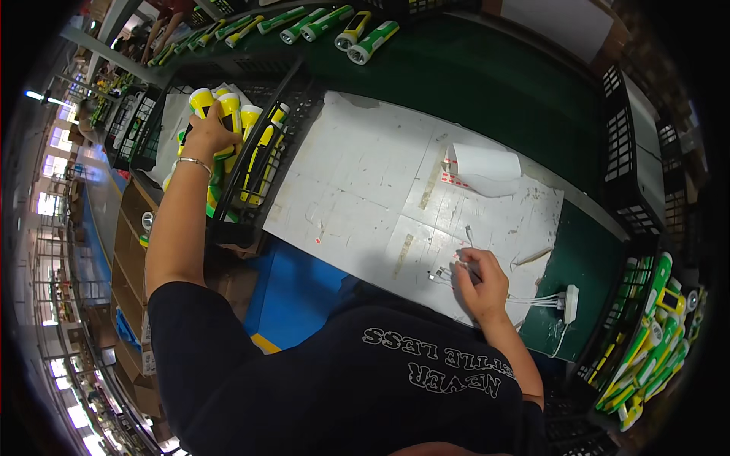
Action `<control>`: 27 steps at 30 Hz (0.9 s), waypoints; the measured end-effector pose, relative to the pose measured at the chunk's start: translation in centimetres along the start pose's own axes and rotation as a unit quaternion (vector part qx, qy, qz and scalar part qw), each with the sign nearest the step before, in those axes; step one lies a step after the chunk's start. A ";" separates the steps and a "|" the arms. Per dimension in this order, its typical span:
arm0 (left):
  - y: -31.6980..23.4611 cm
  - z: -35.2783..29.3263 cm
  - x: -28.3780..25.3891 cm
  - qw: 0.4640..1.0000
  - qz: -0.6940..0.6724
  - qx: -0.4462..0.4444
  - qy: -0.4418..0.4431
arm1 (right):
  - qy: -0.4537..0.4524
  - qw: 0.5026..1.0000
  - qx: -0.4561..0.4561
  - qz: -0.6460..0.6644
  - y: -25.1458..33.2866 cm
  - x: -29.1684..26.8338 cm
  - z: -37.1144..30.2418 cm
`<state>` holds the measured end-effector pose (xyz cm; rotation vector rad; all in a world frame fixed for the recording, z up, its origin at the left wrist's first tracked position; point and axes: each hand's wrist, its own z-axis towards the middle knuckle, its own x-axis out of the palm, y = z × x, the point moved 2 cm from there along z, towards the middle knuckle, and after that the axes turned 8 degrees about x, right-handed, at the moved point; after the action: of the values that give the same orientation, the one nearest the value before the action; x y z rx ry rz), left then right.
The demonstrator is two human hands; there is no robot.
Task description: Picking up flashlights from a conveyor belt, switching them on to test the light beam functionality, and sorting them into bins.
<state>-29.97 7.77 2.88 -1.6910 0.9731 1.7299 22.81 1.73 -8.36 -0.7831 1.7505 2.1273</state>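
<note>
My left hand (211,137) reaches into a black plastic crate (293,76) at the left. Its fingers are closed round a yellow and white flashlight (229,106), among several others lying in the crate. At the right, my right hand (485,285) rests low over the white board with its fingers curled round thin white charging cables (532,301). Their metal plugs (439,275) poke out past the fingertips. The cables run back to a white multi-port charger (570,304); the part inside the hand is hidden.
The white board (342,175) lies on a green table (487,76); a curled white label sheet (487,169) sits on it. Green and yellow flashlights (327,23) line the far edge. Another crate of flashlights (646,357) stands at the right, and a black crate (631,144) beyond it.
</note>
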 end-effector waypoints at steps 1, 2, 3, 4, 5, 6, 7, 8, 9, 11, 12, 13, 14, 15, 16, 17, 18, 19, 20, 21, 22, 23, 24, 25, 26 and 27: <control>0.3 0.1 0.1 1.000 0.027 -0.010 0.008 | 0.002 1.000 -0.003 -0.001 0.0 0.0 0.1; 0.6 0.3 0.2 0.998 0.058 -0.022 0.013 | 0.002 1.000 -0.005 -0.002 0.1 -0.1 0.2; 0.9 0.6 0.4 0.995 0.090 -0.033 0.018 | 0.005 1.000 -0.001 -0.004 0.1 -0.1 0.3; 1.2 0.8 0.7 0.991 0.123 -0.043 0.022 | 0.005 1.000 -0.009 -0.008 0.1 -0.2 0.4; 1.4 1.5 1.0 0.990 0.090 -0.099 0.036 | 0.003 1.000 -0.015 -0.011 0.1 -0.1 0.5; 1.7 2.2 1.2 0.989 0.090 -0.114 0.028 | 0.004 1.000 -0.016 -0.017 0.1 -0.1 0.6; 2.2 2.8 1.6 0.988 0.093 -0.118 0.021 | 0.007 1.000 -0.012 -0.006 0.0 0.0 0.6; 2.9 3.6 1.9 0.987 0.104 -0.123 0.013 | 0.003 1.000 -0.015 -0.007 0.0 0.0 0.6; 3.6 4.6 2.2 0.986 0.101 -0.135 -0.011 | 0.001 1.000 -0.018 -0.007 0.0 0.1 0.7; 5.6 6.9 3.2 0.981 0.115 -0.157 -0.010 | -0.004 1.000 -0.024 -0.004 -0.1 0.2 0.8; 6.6 8.4 3.7 0.978 0.127 -0.166 -0.030 | -0.008 1.000 -0.027 -0.001 -0.2 0.2 0.9; 7.4 9.7 4.5 0.973 0.134 -0.185 -0.039 | -0.011 1.000 -0.024 0.003 -0.2 0.1 1.0; 8.1 11.0 5.2 0.984 0.096 -0.146 -0.039 | -0.017 0.999 -0.030 0.004 -0.3 0.1 1.0; 8.5 12.1 5.8 0.991 0.064 -0.096 -0.063 | -0.018 0.999 -0.030 0.004 -0.3 0.1 1.0; 8.7 12.8 6.4 0.996 0.033 -0.063 -0.059 | -0.015 0.999 -0.030 0.005 -0.4 0.1 1.1; 8.5 12.8 7.1 0.995 0.031 -0.011 -0.096 | -0.008 1.000 -0.024 0.009 -0.5 0.1 1.1; 8.4 12.3 7.6 0.993 0.059 0.039 -0.096 | -0.010 0.999 -0.031 0.013 -0.6 0.1 1.1; 8.0 11.9 8.2 0.997 0.021 0.025 -0.065 | -0.012 0.999 -0.038 0.019 -0.7 0.1 1.1; 7.6 11.0 8.6 1.000 -0.014 -0.004 -0.017 | -0.015 0.999 -0.045 0.025 -0.8 0.2 1.1; 7.0 10.0 8.7 0.999 -0.033 0.019 0.016 | -0.013 0.998 -0.048 0.026 -0.9 0.2 1.2; 6.4 8.8 8.5 0.997 -0.052 0.040 0.049 | -0.010 0.998 -0.051 0.026 -1.0 0.3 1.2; 5.7 7.8 8.1 0.994 -0.076 0.028 0.075 | -0.007 0.998 -0.053 0.028 -1.1 0.4 1.3; 4.8 7.1 7.3 0.995 -0.065 -0.011 0.078 | -0.003 0.998 -0.055 0.033 -1.2 0.4 1.2; 3.3 6.7 6.1 0.998 -0.037 0.042 -0.019 | -0.002 0.998 -0.056 0.037 -1.3 0.4 1.2; 1.3 6.8 5.0 0.992 -0.016 0.084 -0.096 | -0.001 0.998 -0.048 0.038 -1.4 0.4 1.2; -1.0 7.2 3.3 0.960 -0.030 0.167 -0.222 | -0.001 0.998 -0.050 0.041 -1.4 0.4 1.2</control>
<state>-33.81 13.73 -0.82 -1.0496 0.9242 1.6886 22.99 3.15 -9.56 -0.7462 1.7142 2.2840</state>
